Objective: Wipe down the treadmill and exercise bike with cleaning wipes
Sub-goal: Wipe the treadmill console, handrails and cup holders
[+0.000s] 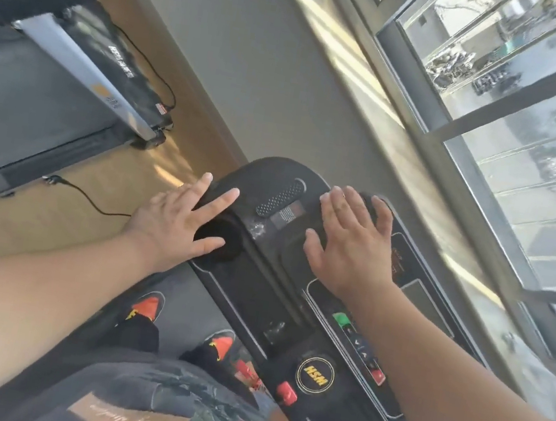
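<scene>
Both hands flat on the console [293, 285], fingers spread: left hand [175, 227], right hand [350, 247]. No wipe visible; console runs toward lower right.

hands on console [272, 282] | second treadmill [84, 70] left | window [535, 142] right, perhaps behind

One head-worn view looks forward and steeply down, rolled hard so the floor [60, 216] climbs toward the upper left of the frame and the window [524, 114] fills the upper right. It sits close over the treadmill console [279, 283], which runs from center to lower right. Both forearms enter from the bottom edge, and the shoes [185, 326] show at lower center.
</scene>
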